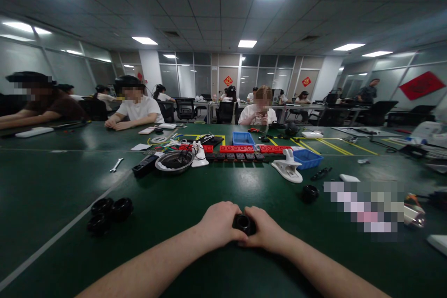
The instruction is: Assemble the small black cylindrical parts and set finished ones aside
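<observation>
Head view: the left hand (221, 224) and the right hand (266, 227) grip a round black part (245, 228) between them, one at each side. Neither hand is nearer; both touch the part. Its central opening faces up toward the camera, and no long axis is distinguishable. Whether it rests on the worktop (174, 265) cannot be determined. Three black ring-shaped pieces (121, 209) stand clustered well left; a single black piece (310, 193) stands forward and right.
</observation>
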The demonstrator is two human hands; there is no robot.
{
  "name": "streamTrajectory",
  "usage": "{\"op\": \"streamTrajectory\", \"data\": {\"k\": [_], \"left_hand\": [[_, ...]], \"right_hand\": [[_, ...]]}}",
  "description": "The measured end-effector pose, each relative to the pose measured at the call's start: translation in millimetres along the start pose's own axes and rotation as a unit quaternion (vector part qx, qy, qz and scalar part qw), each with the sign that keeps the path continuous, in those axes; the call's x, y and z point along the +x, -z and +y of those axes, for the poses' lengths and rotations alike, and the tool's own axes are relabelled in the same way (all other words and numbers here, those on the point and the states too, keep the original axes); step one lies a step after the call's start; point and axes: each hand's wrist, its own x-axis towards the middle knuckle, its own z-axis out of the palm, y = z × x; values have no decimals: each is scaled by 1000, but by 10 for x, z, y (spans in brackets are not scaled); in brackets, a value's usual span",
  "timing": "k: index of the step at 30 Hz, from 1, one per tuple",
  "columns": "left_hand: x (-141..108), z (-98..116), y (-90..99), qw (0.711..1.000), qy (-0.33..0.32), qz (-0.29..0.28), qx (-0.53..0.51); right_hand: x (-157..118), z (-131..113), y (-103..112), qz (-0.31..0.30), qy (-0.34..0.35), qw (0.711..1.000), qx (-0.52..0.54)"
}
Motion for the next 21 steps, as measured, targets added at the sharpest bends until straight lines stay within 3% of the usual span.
{"op": "streamTrajectory", "data": {"k": [7,10,15,21], "left_hand": [[-15,103,-42,997,57,49,36],[-16,72,-24,997,50,40,40],[-12,-16,31,998,13,65,24],[15,-26,22,999,-29,34,10]], "right_hand": [[-19,-144,-65,55,-50,992,-107],[-25,-128,-33,51,-23,997,-52],[-16,3,78,-28,63,992,102],[-2,41,180,-79,64,984,145]]}}
